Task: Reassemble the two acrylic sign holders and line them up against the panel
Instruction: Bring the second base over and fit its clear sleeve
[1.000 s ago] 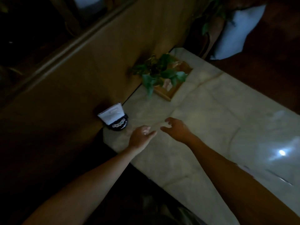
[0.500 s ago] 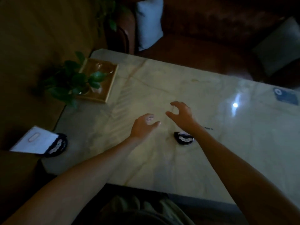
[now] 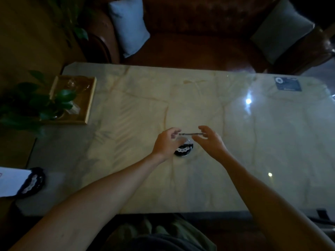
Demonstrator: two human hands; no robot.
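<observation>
Over the middle of the marble table (image 3: 235, 151), both hands meet around a clear acrylic panel (image 3: 190, 134) seen edge-on as a thin bright line. The left hand (image 3: 165, 144) curls its fingers at the panel's left end, and the right hand (image 3: 210, 140) pinches the right end between thumb and fingers; the dim light makes it hard to tell how firmly the left hand grips. Just below the panel, partly hidden by the left hand, a round black base (image 3: 183, 150) with pale markings rests on the table.

At the table's left near corner stands the other sign holder (image 3: 21, 182), a white card slotted in a similar black base, beside the brown wall panel (image 3: 27, 42). Farther along that edge a wooden tray (image 3: 88, 105) holds a leafy plant (image 3: 36, 105). A blue sticker (image 3: 288, 84) lies at the far right corner.
</observation>
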